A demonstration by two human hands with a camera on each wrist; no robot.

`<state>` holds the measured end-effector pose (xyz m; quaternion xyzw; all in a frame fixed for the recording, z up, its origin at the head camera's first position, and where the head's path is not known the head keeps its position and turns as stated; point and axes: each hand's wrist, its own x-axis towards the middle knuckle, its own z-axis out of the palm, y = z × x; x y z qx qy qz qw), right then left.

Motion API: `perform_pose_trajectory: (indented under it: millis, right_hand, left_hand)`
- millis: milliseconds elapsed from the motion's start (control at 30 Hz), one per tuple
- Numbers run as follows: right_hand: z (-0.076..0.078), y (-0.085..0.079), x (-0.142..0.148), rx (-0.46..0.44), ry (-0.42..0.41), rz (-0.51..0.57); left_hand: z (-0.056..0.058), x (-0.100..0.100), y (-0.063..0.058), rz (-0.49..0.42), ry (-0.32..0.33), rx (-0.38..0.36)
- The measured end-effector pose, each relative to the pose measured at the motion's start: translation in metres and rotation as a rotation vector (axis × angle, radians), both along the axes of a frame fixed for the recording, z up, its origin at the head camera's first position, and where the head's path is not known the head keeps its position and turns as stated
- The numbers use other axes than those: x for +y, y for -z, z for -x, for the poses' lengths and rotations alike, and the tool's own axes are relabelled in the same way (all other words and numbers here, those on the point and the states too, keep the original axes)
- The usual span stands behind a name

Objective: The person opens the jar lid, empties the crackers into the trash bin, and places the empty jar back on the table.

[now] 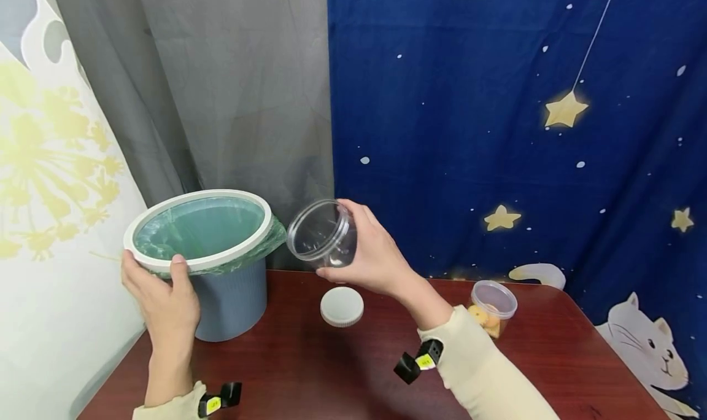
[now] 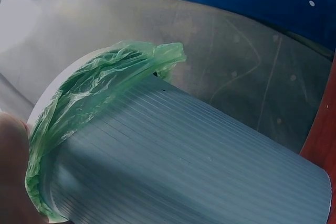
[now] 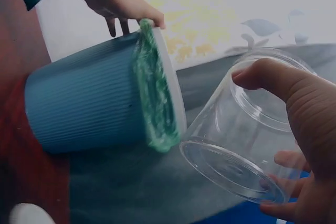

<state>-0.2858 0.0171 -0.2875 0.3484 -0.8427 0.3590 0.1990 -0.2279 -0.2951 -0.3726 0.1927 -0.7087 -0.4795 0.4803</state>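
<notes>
My left hand (image 1: 168,300) grips the near left of the white rim (image 1: 200,264) of a blue ribbed trash bin (image 1: 229,300), thumb over the rim. A green bag (image 2: 105,85) lines the bin and hangs crumpled over its outside. Raised to the bin's right, my right hand (image 1: 378,251) holds a clear plastic jar (image 3: 236,124) by its side. The jar has no lid on it, and its mouth tilts toward the bin; nothing shows inside. Below it, a white screw lid (image 1: 342,306) lies on the table.
Toward the back right of the red-brown table (image 1: 552,358) stands a second clear jar (image 1: 494,303) with yellow biscuits in it. Behind the table hang a grey curtain (image 1: 243,101) and a blue star-patterned curtain (image 1: 442,131). A pale patterned cloth (image 1: 50,223) is at the left.
</notes>
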Motion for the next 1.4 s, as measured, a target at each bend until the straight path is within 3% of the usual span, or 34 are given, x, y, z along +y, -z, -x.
perform_pose_trajectory:
  millis: [300, 600, 1000, 1400]
  right_hand:
    - [0.010, 0.072, 0.029, -0.165, 0.043, 0.192]
    - [0.018, 0.123, 0.044, -0.278, 0.043, 0.390]
    - [0.034, 0.165, 0.052, -0.300, 0.202, 0.363]
    - [0.055, 0.193, 0.066, -0.356, 0.228, 0.374]
  left_hand:
    - [0.001, -0.002, 0.000, -0.013, 0.001, -0.003]
    - [0.003, 0.002, -0.004, -0.008, 0.010, -0.002]
    - [0.002, 0.002, 0.000, 0.005, -0.011, -0.001]
    - [0.002, 0.002, 0.000, 0.006, -0.009, -0.001]
